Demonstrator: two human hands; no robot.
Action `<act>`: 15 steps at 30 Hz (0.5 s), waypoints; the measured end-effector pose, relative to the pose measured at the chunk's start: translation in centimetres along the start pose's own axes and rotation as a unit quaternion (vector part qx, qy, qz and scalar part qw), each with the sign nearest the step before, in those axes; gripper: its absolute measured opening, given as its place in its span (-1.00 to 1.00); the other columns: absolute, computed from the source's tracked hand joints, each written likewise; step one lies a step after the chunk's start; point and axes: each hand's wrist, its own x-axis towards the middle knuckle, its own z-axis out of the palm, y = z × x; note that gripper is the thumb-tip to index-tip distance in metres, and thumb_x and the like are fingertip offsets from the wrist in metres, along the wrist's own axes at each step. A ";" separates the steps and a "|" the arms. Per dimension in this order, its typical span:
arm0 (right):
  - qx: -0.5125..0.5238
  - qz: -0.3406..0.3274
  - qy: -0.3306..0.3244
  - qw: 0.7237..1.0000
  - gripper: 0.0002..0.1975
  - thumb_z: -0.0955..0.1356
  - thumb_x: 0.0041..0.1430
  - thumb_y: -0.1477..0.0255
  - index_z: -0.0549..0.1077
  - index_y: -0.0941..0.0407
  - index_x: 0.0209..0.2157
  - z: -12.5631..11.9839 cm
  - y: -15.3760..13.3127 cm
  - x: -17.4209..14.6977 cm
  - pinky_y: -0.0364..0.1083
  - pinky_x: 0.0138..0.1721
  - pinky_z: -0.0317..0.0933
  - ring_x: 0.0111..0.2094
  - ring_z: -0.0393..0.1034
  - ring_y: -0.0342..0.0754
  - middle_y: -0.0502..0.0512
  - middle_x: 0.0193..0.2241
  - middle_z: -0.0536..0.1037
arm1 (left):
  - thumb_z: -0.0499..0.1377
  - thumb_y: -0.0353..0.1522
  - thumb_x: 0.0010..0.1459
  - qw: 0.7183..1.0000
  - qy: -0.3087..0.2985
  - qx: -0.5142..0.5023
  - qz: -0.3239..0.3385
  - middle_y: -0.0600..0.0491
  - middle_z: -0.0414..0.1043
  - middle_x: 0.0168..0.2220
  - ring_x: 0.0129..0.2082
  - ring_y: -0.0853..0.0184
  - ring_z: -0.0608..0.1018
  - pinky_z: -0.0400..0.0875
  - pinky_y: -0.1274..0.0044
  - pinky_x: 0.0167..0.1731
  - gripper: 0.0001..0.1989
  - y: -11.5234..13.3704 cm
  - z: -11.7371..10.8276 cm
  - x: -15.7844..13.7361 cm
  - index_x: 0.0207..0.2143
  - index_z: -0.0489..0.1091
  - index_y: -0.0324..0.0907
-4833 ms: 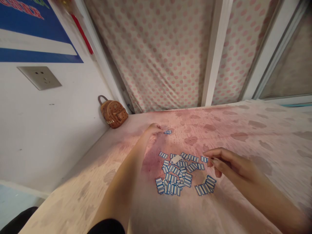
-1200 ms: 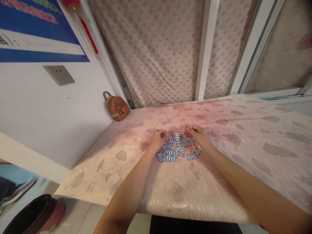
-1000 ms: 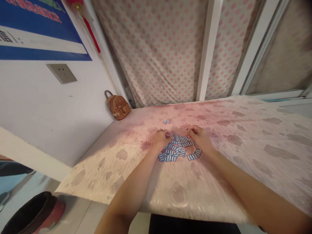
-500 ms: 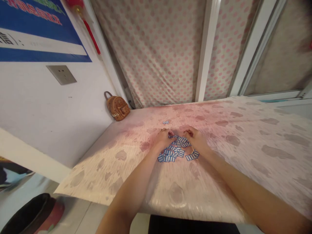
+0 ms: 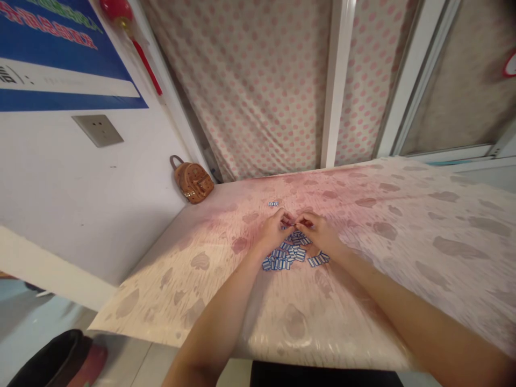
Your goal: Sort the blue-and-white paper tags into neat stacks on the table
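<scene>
A loose pile of small blue-and-white rectangular pieces [image 5: 282, 259] lies on the table in front of me. Over its far edge my left hand [image 5: 277, 228] and my right hand [image 5: 316, 230] meet, both with thumb and fingers pinched, their tips almost touching. Whatever sits between the fingertips is too small and covered to make out. A short row of similar pieces [image 5: 273, 204] rests apart, just beyond my left hand. Near my right wrist, a few more pieces [image 5: 319, 259] lie at the right side of the pile.
A patterned cloth [image 5: 161, 301] covers the table. At its far left corner, a small brown backpack [image 5: 194, 181] leans by the wall. Behind the table hangs a dotted curtain [image 5: 258, 86]. A dark bin [image 5: 60, 360] stands on the floor at lower left.
My right hand has moved left and my left hand slightly right, so their fingertips now come together over the pile. The view has shifted slightly.
</scene>
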 end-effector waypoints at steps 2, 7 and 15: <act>0.002 0.007 0.011 1.000 -0.90 0.27 0.15 0.40 0.41 0.07 -0.39 0.0 -0.2 0.0 -0.08 -0.27 0.23 -0.34 0.39 -0.06 0.02 -0.41 0.49 | 0.24 -0.49 0.07 1.000 0.004 0.006 -0.004 0.10 0.46 -0.34 -0.33 0.42 0.50 0.35 0.61 -0.31 -0.79 -0.1 0.0 0.0 -0.22 0.34 -0.18; 0.054 0.057 0.067 0.995 -0.87 0.28 0.14 0.33 0.37 0.07 -0.41 -0.5 0.0 0.1 -0.11 -0.42 0.19 -0.48 0.32 -0.09 -0.03 -0.53 0.42 | 0.20 -0.44 0.13 0.996 0.060 0.057 -0.038 0.06 0.49 -0.29 -0.31 0.41 0.52 0.37 0.59 -0.29 -0.83 -1.5 -0.4 0.0 -0.18 0.40 -0.18; 0.092 0.129 0.192 0.969 -0.82 0.31 0.08 0.25 0.38 0.07 -0.40 -1.7 0.3 0.5 -0.11 -0.48 0.18 -0.50 0.36 -0.05 0.01 -0.54 0.47 | 0.27 -0.22 0.11 0.970 0.003 0.225 -0.095 -0.01 0.56 -0.25 -0.18 0.24 0.54 0.40 0.46 -0.13 -0.77 -1.3 0.3 -0.1 -0.25 0.56 -0.15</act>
